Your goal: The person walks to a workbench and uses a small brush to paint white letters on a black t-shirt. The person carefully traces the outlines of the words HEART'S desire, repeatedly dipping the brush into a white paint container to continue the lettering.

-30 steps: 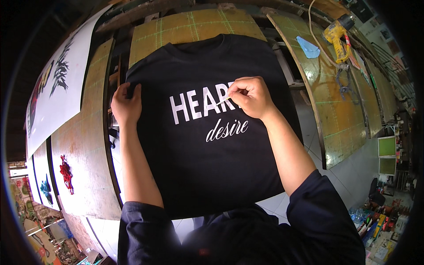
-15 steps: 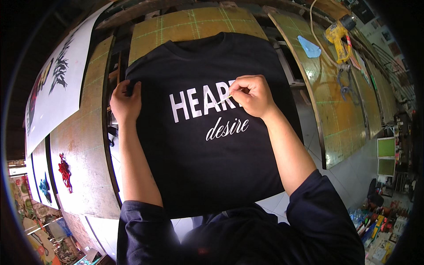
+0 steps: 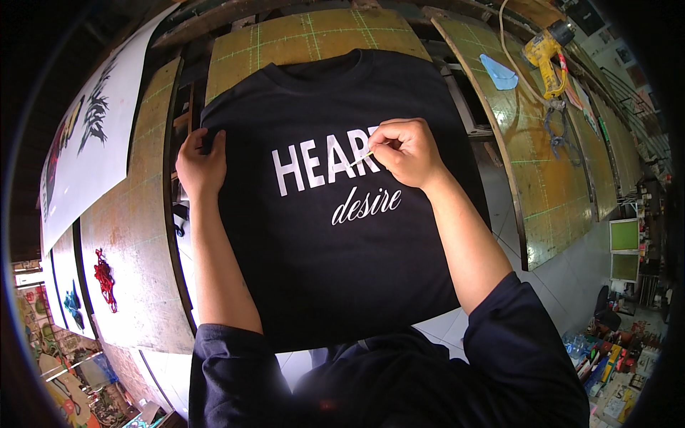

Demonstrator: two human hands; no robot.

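A black T-shirt (image 3: 342, 285) lies stretched over a flat board (image 3: 314, 39), its neckline at the far end. White block lettering (image 3: 307, 169) runs across its chest, with a line of white script (image 3: 366, 207) below. In my right hand (image 3: 408, 153), thumb and fingers pinch a thin pale stick (image 3: 359, 162), whose tip points at the block letters. That hand covers the last of these letters. At the shirt's left edge, my left hand (image 3: 201, 165) grips the fabric, thumb on top and fingers curled at the side.
More boards (image 3: 139, 250) stand on both sides. A yellow heat gun (image 3: 546, 60) and a light-blue cloth (image 3: 499, 72) rest on the right-hand board. To the left are a printed white sheet (image 3: 107, 143), a red tangle (image 3: 104, 280) and a teal bunch (image 3: 72, 303).
The whole view has shifted very slightly. Both hands keep their places on the shirt, and the stick's tip stays by the same letters.
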